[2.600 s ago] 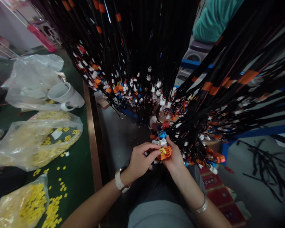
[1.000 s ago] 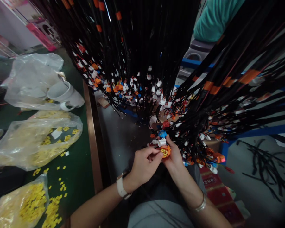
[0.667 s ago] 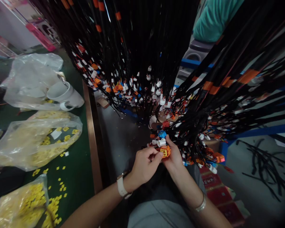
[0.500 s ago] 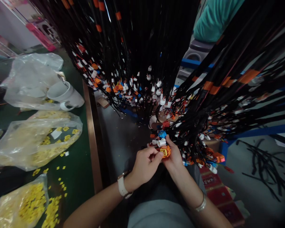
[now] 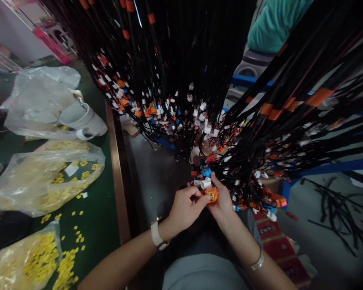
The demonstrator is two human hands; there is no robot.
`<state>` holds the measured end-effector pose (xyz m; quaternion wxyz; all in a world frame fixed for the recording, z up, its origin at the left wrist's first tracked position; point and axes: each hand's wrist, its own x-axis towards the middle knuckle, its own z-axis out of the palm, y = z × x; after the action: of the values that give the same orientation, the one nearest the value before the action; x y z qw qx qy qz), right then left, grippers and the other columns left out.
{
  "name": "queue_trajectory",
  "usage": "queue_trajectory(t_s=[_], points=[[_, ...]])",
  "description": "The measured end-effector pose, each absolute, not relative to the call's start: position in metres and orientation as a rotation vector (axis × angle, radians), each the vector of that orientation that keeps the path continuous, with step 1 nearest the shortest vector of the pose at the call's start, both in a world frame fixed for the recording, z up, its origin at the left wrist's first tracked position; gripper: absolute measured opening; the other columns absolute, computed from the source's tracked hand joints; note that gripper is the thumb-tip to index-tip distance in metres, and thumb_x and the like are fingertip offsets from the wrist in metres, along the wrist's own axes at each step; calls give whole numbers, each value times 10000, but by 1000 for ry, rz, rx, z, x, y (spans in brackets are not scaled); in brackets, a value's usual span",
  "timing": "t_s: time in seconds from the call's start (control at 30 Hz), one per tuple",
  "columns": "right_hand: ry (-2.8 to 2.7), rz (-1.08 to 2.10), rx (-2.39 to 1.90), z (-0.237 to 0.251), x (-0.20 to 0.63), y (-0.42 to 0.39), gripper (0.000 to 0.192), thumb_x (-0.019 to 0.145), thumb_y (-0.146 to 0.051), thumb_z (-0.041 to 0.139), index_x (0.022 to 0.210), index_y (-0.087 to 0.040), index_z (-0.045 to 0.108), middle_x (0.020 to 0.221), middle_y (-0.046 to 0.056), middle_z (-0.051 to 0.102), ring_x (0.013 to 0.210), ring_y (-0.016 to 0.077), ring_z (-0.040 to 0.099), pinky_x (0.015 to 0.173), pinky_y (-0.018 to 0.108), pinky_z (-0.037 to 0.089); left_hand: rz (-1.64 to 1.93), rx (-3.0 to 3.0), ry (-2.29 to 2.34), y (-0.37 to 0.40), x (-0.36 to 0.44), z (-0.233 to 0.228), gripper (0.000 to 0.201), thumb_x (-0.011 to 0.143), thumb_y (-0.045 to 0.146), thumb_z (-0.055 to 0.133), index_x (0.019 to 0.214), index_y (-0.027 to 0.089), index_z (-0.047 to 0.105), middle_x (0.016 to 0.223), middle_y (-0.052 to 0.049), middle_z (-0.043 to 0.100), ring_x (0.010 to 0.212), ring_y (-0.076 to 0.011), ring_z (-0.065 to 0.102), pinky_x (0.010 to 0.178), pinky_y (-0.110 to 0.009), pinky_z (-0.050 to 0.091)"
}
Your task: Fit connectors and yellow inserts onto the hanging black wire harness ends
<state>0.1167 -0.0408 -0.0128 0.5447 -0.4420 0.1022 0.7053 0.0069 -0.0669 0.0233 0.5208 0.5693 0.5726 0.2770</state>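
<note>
My right hand (image 5: 222,199) grips an orange connector (image 5: 212,194) with a yellow insert seated in its face, at the end of a hanging black wire harness. The fingertips of my left hand (image 5: 184,208) press against that same connector from the left. A white connector (image 5: 205,184) and a blue connector (image 5: 206,171) hang just above my fingers. Dense bundles of black wires (image 5: 181,60) with white, orange and blue plugs hang in front of me.
On the green table (image 5: 99,217) to my left lie clear bags of small yellow clips (image 5: 27,262), loose yellow clips (image 5: 67,266), a second bag (image 5: 45,177) and a white mug (image 5: 81,121). A person in a teal top (image 5: 275,22) is behind the wires. Black wire scraps (image 5: 335,209) litter the floor at right.
My left hand's fingers shifted slightly on the orange connector, and the yellow insert now sits flush in it. My right hand kept its hold.
</note>
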Motion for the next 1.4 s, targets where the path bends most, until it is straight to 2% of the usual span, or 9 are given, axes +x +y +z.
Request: queue_trajectory(t_s=[0.1, 0.23, 0.43, 0.6, 0.77, 1.03, 1.27, 1.4], points=[[226, 1644, -1083, -9, 117, -42, 176, 745, -304, 691, 693, -138, 664, 654, 23, 695, 549, 149, 630, 563, 267, 525, 701, 1331, 1385, -66, 6, 19, 288, 728, 401, 637, 632, 158, 515, 537, 40, 485, 498, -76, 428, 473, -192, 319], [232, 1653, -1076, -2, 118, -43, 174, 723, -300, 713, 691, -136, 665, 650, 23, 697, 533, 158, 634, 597, 293, 538, 782, 1171, 1309, -63, 7, 15, 319, 647, 319, 723, 799, 172, 485, 661, 50, 496, 554, -68, 447, 500, -180, 357], [237, 1621, -1110, 0, 116, -47, 168, 705, -287, 724, 654, -149, 644, 605, 6, 672, 509, 149, 617, 566, 289, 533, 791, 1046, 1131, -61, 9, 18, 412, 667, 228, 711, 1014, 188, 492, 886, -9, 552, 693, -86, 518, 574, -188, 434], [214, 1533, -1130, -1, 115, -50, 147, 650, -236, 758, 695, -164, 638, 615, -22, 662, 505, 128, 603, 517, 254, 511, 716, 1163, 1096, -62, 7, 19, 391, 736, 249, 653, 1107, 194, 544, 936, -47, 600, 770, -130, 565, 630, -226, 468], [153, 1477, -1126, -1, 113, -53, 198, 609, -218, 782, 737, -174, 638, 655, -26, 672, 552, 130, 623, 562, 254, 526, 737, 1293, 1135, -62, 7, 18, 285, 745, 267, 647, 1010, 174, 597, 959, -64, 602, 826, -153, 567, 671, -240, 465], [130, 1418, -1119, -3, 111, -57, 235, 578, -212, 800, 743, -159, 641, 687, -23, 671, 604, 126, 621, 585, 242, 520, 811, 1494, 1102, -66, 9, 22, 149, 771, 185, 595, 918, 166, 607, 942, -65, 521, 829, -146, 528, 694, -246, 446], [154, 1481, -1172, 0, 113, -56, 210, 599, -249, 793, 684, -160, 623, 627, -31, 646, 540, 118, 601, 566, 247, 518, 851, 1587, 1131, -69, 10, 23, 137, 765, 182, 607, 902, 174, 615, 997, -76, 504, 948, -180, 514, 825, -310, 435], [226, 1640, -1133, 2, 118, -52, 151, 656, -238, 757, 672, -148, 637, 645, 3, 664, 589, 138, 623, 591, 254, 530, 846, 1501, 1047, -67, 7, 21, 196, 755, 234, 641, 939, 168, 638, 999, -82, 504, 881, -168, 526, 756, -290, 455]])
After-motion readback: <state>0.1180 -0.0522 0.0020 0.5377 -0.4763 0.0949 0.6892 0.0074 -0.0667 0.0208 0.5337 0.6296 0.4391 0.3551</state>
